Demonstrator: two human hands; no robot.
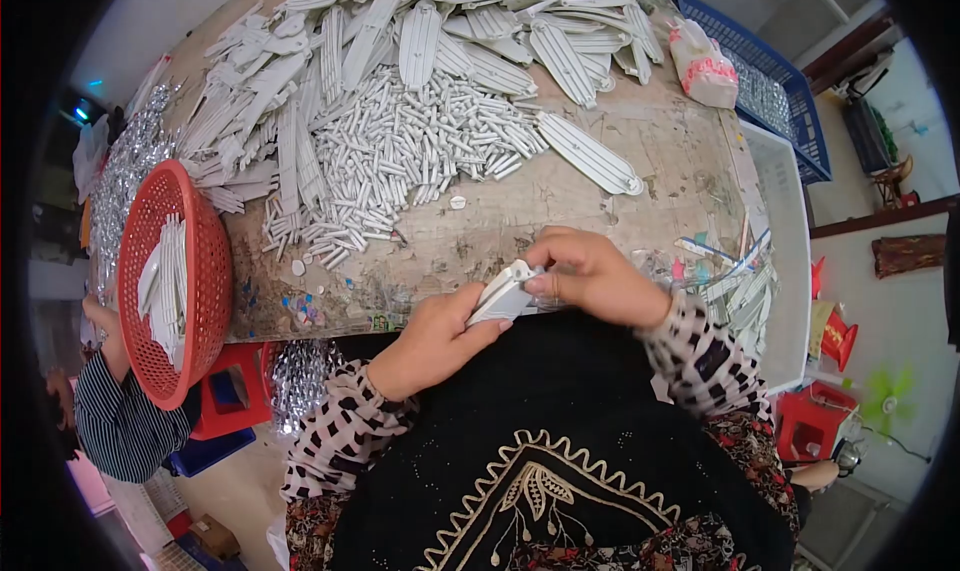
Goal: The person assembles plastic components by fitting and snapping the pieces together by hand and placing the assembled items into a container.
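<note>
My left hand (430, 339) is wrapped round a white plastic piece (503, 293), held tilted just over the table's near edge. It looks like flat parts laid together, with a rounded top end. At that top end the thumb and forefinger of my right hand (590, 276) are pinched together. Whether a small pin is between those fingertips is hidden. Beyond my hands lies a heap of short silvery-white pins (400, 146). A single long ribbed white plastic part (590, 154) rests apart, to the right of the heap.
More ribbed white parts (415, 46) are piled along the far side of the wooden table (670, 136). A red basket (215, 271) with white parts stands left; a white bin (795, 241) and blue crate (815, 121) stand right. A person in a striped top (125, 421) sits at left.
</note>
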